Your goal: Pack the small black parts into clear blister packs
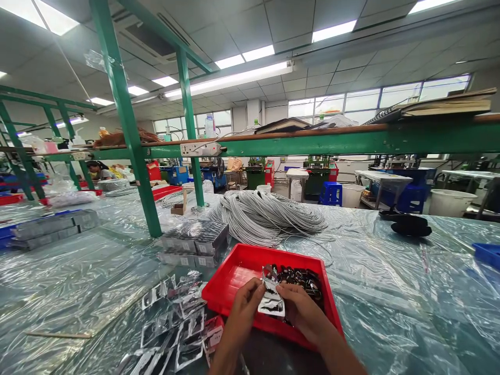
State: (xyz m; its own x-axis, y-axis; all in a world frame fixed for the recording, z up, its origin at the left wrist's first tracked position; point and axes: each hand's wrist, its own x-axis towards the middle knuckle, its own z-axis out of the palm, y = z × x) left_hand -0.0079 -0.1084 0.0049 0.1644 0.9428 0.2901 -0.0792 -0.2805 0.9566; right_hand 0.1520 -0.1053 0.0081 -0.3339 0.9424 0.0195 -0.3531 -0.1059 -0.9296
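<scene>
My left hand and my right hand both pinch a small clear plastic bag with a dark part inside, held over the near edge of a red tray. Several small dark glossy parts lie heaped in the tray's far right corner. To the left of the tray, several filled clear bags lie spread on the plastic-covered table.
A big coil of grey cable lies behind the tray. Stacks of packed trays stand by a green post. A green shelf beam crosses overhead. A black object and a blue bin sit right. A person works far left.
</scene>
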